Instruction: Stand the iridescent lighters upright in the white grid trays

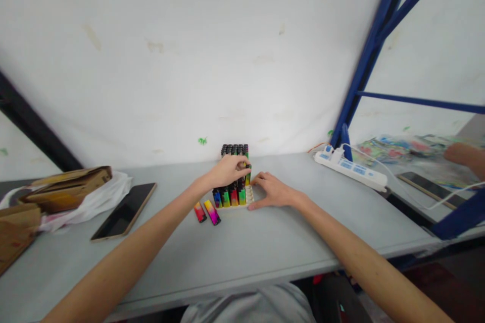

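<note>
A white lighter tray (pixel 250 195) stands on the table, with rows of upright lighters (pixel 234 197) in many colours with black tops. Several slots along its right side hold no lighter. My left hand (pixel 227 170) reaches over the tray, thumb and forefinger closed on the black top of a yellowish lighter (pixel 247 176) at the right side. It partly hides the rows beneath. At the tray's right edge is my right hand (pixel 275 191), fingers and thumb apart, the tips at or against the edge. Two loose lighters, one red (pixel 199 212) and one yellow-and-purple (pixel 212 212), lie in front on the left.
On the left lie a dark phone (pixel 125 212), a white plastic bag (pixel 91 202) and opened cardboard boxes (pixel 71 189). A white power strip (pixel 350 167) sits at the right by a blue metal frame (pixel 364 70). Beyond it, another person's hand (pixel 466 156) is near a second phone (pixel 428 187).
</note>
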Motion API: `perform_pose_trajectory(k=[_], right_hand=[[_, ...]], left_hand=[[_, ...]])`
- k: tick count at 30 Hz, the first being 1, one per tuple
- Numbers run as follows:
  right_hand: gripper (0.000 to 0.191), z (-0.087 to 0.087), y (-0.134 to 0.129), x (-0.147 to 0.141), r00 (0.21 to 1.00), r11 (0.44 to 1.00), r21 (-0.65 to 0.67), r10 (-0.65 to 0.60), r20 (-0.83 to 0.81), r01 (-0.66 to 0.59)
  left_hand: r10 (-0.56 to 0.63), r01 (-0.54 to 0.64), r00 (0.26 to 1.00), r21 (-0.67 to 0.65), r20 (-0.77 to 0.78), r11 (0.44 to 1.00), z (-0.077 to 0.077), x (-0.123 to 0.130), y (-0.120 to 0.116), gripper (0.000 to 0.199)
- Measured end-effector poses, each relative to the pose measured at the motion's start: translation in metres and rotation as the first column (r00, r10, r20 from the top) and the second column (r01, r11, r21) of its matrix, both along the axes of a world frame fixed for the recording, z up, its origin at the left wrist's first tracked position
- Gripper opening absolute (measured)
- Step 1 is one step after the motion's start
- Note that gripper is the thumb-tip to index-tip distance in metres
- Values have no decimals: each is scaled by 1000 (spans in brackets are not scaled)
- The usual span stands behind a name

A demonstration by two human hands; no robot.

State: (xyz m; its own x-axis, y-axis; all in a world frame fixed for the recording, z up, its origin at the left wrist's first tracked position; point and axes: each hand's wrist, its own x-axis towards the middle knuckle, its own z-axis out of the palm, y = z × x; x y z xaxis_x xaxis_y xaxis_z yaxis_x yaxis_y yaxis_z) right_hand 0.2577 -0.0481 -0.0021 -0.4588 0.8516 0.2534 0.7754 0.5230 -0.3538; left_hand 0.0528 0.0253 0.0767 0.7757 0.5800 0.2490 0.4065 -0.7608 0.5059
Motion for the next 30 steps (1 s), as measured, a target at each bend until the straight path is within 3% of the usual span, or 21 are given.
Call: perform_pose_trajectory(k=[10,14,19,22,26,28,30], right_hand=[[81,-3,1,1,1000,1000,15,4,-10,-3],[81,-2,1,1,1000,1000,14,8,3,-8],[80,-1,1,1,1000,1000,13,4,13,-4],[82,-2,2,1,1000,1000,17,9,17,-9],[80,-2,2,2,1000,999,25,19,16,-20],[79,-2,1,2,1000,999,28,25,14,-25],[78,-1,1,2,999,999,29,32,15,-33]], left_hand=[[7,-15,993,-62,-117,998,8,-1,0,22],[48,-48,989,6,-143,999,10,1,0,22],[-8,10,978,10,-208,1000,9,4,-3,24],[-59,60,974,-3,-218,998,11,3,-9,37],[86,-83,996,86,-39,993,16,-16,-19,50],[168,-177,983,161,67,971,17,-37,-25,48],[218,-228,973,203,69,952,13,-62,-30,43]])
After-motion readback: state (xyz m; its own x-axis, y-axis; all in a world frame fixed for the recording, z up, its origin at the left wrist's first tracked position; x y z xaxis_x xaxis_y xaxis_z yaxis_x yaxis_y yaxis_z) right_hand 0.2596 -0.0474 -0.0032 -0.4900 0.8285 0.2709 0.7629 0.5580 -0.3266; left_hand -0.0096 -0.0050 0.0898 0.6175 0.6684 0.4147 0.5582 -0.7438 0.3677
